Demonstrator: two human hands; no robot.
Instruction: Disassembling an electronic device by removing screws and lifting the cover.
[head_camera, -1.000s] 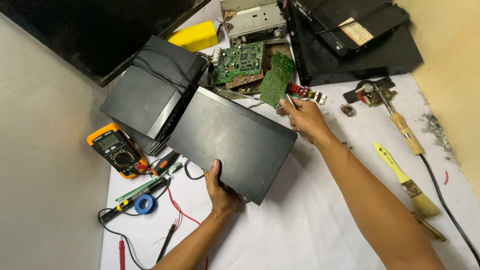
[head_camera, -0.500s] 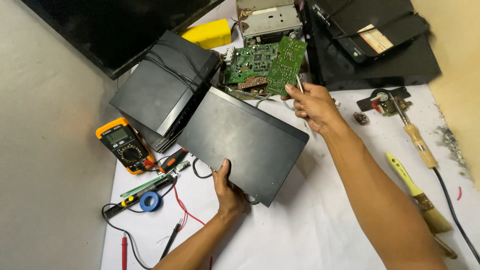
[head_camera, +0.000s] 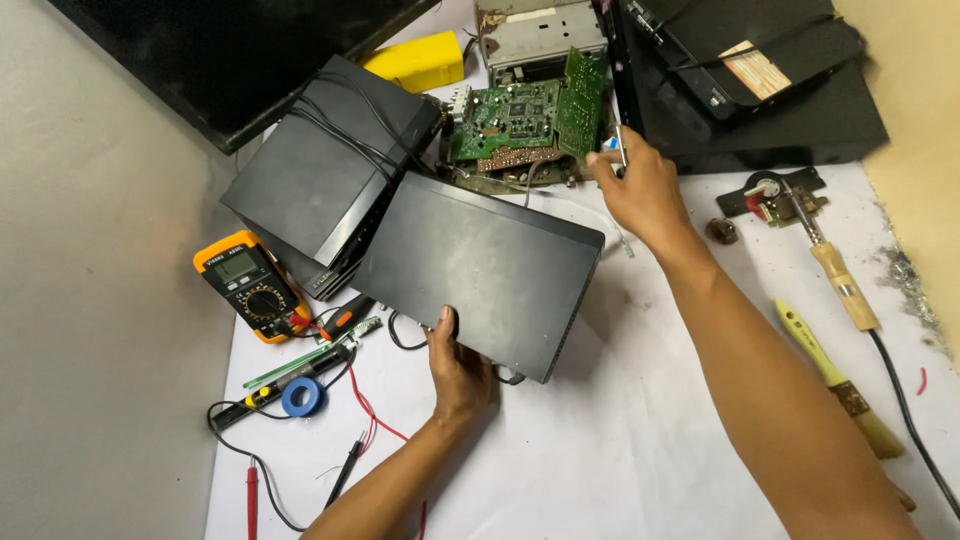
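My left hand (head_camera: 457, 368) grips the near edge of a flat black metal cover (head_camera: 480, 268), holding it tilted over the white work surface (head_camera: 640, 440). My right hand (head_camera: 640, 188) is further back, its fingers pinched on a thin metal tool next to an upright green circuit board (head_camera: 581, 103). A second green circuit board (head_camera: 505, 118) lies flat behind the cover. The cover hides the parts beneath it.
A black box wound with cable (head_camera: 328, 172) lies left of the cover, a yellow multimeter (head_camera: 248, 285) beside it. A roll of blue tape (head_camera: 302, 396), probes and screwdrivers sit at front left. A soldering iron (head_camera: 830, 265) and brush (head_camera: 835, 378) lie on the right, black casings (head_camera: 760, 90) behind.
My right hand has moved away from the cover toward the upright circuit board at the back. The left hand keeps its hold on the black cover.
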